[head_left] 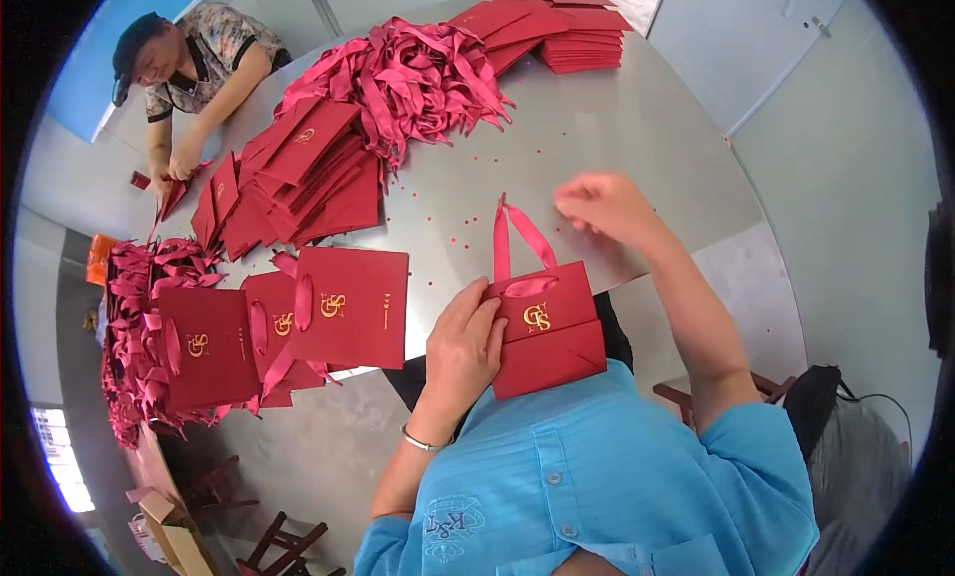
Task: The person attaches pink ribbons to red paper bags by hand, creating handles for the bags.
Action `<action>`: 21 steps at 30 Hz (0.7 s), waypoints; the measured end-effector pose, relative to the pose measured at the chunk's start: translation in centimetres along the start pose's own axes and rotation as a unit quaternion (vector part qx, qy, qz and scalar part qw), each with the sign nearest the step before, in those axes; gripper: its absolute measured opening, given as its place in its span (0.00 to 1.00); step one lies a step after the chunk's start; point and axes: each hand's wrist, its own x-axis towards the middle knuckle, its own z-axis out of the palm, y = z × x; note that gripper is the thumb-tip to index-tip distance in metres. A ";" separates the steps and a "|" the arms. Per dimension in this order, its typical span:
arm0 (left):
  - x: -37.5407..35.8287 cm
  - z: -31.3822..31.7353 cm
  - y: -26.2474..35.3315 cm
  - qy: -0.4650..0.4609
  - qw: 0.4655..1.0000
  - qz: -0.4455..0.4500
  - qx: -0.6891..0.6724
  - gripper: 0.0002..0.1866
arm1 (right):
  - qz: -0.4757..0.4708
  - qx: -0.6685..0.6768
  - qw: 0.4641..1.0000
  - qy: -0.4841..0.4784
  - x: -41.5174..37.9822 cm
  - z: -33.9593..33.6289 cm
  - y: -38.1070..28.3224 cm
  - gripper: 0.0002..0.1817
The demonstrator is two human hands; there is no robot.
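A small red paper bag [549,352] with a gold logo lies at the table's front edge, against the blue shirt. My left hand [463,347] grips its left side, fingers on the front face. A pink ribbon handle [527,233] stretches from the bag's top onto the table, its ends meeting in a point. My right hand [602,206] is raised to the right of the ribbon, apart from it, with fingers curled together; whether anything is between the fingertips is too small to tell.
Red bags with ribbons [353,312] lie left, beside a ribbon heap [149,327]. Flat red bags [308,178], loose pink ribbons [408,79] and a bag stack [582,44] line the far side. Another person [214,69] handles a red piece at the upper left.
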 end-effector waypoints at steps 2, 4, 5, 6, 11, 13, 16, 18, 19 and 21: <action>-0.1 0.1 0.0 0.006 1.000 -0.004 -0.006 0.13 | 0.034 -0.045 0.998 0.019 -3.5 -0.3 0.5 0.13; 0.0 0.2 0.0 0.009 1.000 -0.005 -0.006 0.13 | 0.068 -0.073 0.995 0.027 -6.9 -0.1 0.4 0.13; 0.0 0.1 0.0 0.010 1.000 -0.003 -0.004 0.13 | 0.032 -0.155 0.987 0.020 -8.4 0.1 0.5 0.13; 0.0 0.1 0.0 0.008 1.000 -0.006 -0.007 0.13 | -0.004 -0.235 0.972 0.011 -9.6 0.3 0.7 0.13; 0.4 0.0 0.1 -0.005 1.000 0.002 0.008 0.12 | -0.028 -0.254 0.967 0.025 -11.5 1.7 1.1 0.16; 0.4 -0.1 -0.1 -0.007 1.000 0.004 0.015 0.12 | -0.048 -0.250 0.966 0.048 -11.2 1.7 0.4 0.17; 0.4 -0.1 0.0 -0.010 1.000 0.006 0.015 0.12 | -0.135 -0.318 0.934 0.090 -9.3 1.1 -1.4 0.27; 0.5 -0.1 0.1 -0.016 1.000 -0.003 0.014 0.13 | -0.391 -0.318 0.864 -0.001 -6.6 1.7 -1.4 0.43; 0.7 -0.3 0.2 -0.015 1.000 -0.003 0.016 0.13 | -0.393 -0.317 0.863 -0.001 -5.7 2.2 -1.2 0.43; 0.8 -0.5 0.2 -0.030 0.999 0.004 0.017 0.13 | -0.390 -0.394 0.824 -0.117 -4.0 3.1 -0.6 0.52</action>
